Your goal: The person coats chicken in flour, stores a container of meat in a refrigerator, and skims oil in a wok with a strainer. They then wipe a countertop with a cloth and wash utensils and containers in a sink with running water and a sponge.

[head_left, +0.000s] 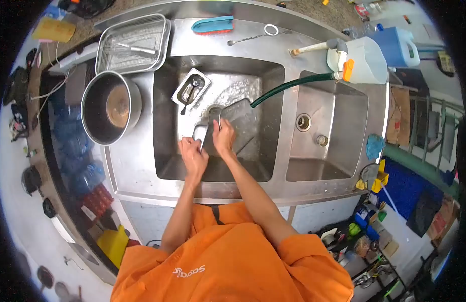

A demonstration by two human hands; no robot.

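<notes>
Over the large sink basin (268,151), my left hand (194,160) is closed around a shiny metal piece (200,133), its kind unclear. To its right, my right hand (224,137) grips the near edge of a grey, see-through-looking container (236,111). Whether the two pieces are joined I cannot tell. A dark green hose (293,84) ends just above the container's far corner. Farther back in the basin, a small rectangular metal pan (204,79) stands tilted with a dark spoon (188,98) in it. Wet streaks cover the basin floor.
A big round pot (134,108) and a rectangular wire basket (164,50) stand on the left. Behind the basin lie a blue brush (212,24) and a long twisted spoon (248,38). A smaller basin (338,151), white jug (366,60) and blue jug (394,45) are right.
</notes>
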